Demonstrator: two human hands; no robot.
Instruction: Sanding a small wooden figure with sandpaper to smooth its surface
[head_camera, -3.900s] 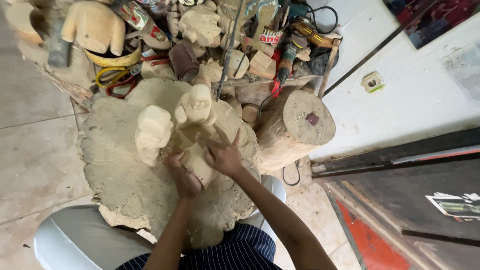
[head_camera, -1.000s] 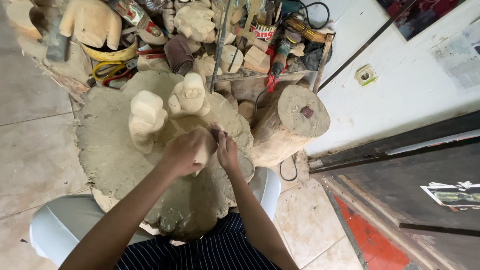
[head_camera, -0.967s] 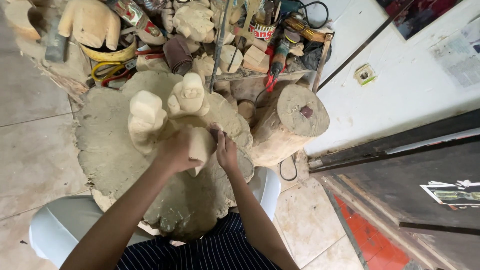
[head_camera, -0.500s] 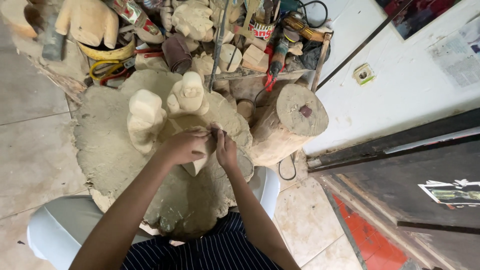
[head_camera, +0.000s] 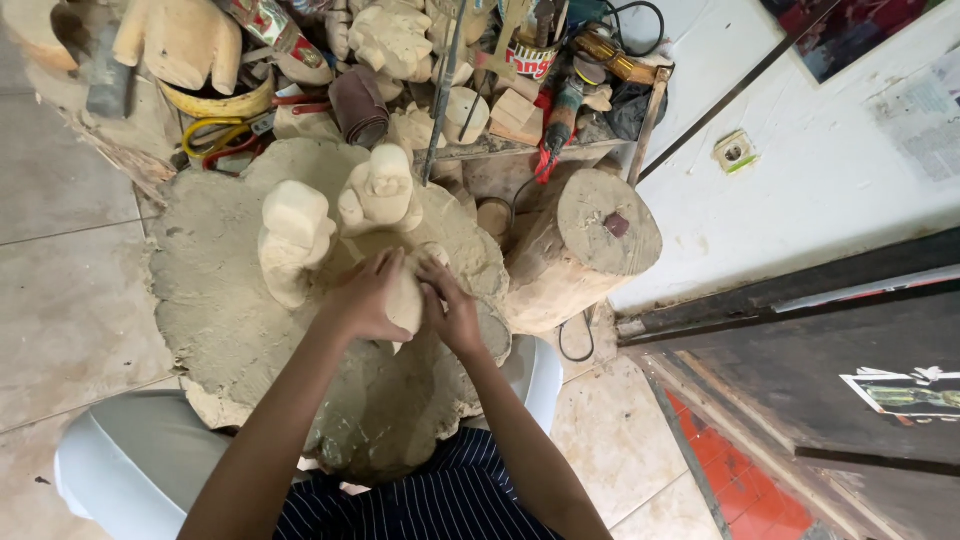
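Sat on a broad dust-coated stump slab (head_camera: 210, 300), the landmark here. Stood two pale carved figures (head_camera: 295, 240) on its far part. Lay a small wooden carving (head_camera: 405, 300) near its middle, long axis running toward the figures, clamped between both hands. Wrapped the left hand (head_camera: 365, 295) over it, fingers curled; pinched its other side with the right hand (head_camera: 452, 310). Stood a log round (head_camera: 585, 245) just right of the slab.

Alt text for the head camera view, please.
Seen from above, a person's left hand and right hand grip a small pale wooden carving on a dusty slab. Two carved figures stand just beyond, beside a log stump and a cluttered tool shelf.
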